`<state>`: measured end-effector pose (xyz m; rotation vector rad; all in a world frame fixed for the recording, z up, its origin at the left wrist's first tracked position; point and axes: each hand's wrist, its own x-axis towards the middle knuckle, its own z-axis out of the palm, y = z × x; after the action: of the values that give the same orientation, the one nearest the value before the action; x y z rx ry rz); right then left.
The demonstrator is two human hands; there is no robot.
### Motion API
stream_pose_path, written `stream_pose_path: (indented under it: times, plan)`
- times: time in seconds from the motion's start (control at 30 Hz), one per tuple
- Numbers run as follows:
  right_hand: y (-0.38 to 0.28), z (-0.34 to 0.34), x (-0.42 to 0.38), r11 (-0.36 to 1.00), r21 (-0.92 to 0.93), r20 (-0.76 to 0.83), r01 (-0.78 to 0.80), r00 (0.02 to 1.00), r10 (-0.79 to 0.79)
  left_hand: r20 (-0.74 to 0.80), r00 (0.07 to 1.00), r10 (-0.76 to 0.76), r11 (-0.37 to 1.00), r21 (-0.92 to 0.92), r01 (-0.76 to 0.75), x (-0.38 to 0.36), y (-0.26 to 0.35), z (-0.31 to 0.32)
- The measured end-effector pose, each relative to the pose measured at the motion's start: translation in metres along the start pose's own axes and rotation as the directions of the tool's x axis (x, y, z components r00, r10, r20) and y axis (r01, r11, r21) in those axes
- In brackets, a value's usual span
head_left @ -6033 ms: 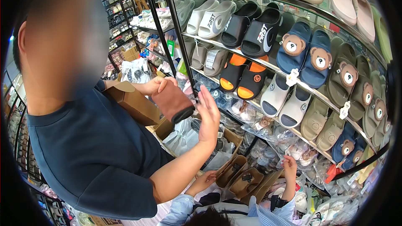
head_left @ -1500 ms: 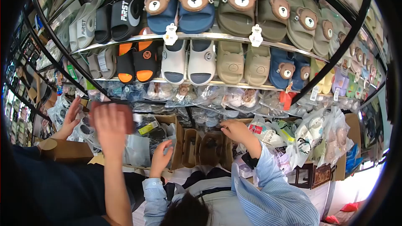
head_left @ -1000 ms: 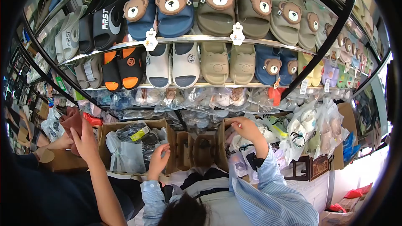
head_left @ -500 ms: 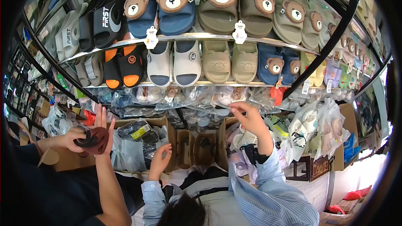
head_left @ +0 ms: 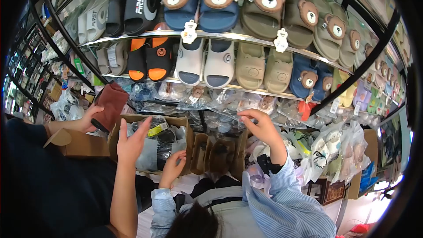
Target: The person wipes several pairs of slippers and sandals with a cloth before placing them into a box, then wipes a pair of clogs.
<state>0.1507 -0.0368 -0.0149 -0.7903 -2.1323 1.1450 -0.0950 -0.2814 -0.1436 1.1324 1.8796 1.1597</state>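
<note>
loosely curled, both hands (head_left: 173,168) (head_left: 263,130) empty, well apart, left near edge of carton (head_left: 190,139), open room between

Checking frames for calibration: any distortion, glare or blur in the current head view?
Head view: strong wide-angle distortion, upper shelf edge bowed, corners black; head view, lower right: floor washed out white; head view, right: bright highlights on the clear plastic bags; head view, centre: left hand and right hand show no obvious motion blur.
</note>
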Motion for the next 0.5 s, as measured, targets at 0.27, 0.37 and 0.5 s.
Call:
stream_pose_path:
  times: [0.27, 0.37, 0.5]
  plan:
    - [0.014, 0.024, 0.005, 0.998, 0.053, 0.079, -0.029, 0.997, 0.025, -0.021, 0.999, -0.024, 1.0, 0.016, 0.025, -0.012, -0.001, -0.009]
    - [0.022, 0.03, 0.003, 0.997, 0.069, 0.088, -0.043, 0.995, 0.037, -0.026, 0.998, -0.049, 0.998, 0.039, 0.05, -0.014, 0.005, -0.012]
    - [0.029, 0.035, -0.002, 0.995, 0.084, 0.114, -0.063, 0.992, 0.053, -0.019, 0.998, -0.054, 0.998, 0.017, 0.054, -0.017, 0.005, -0.015]
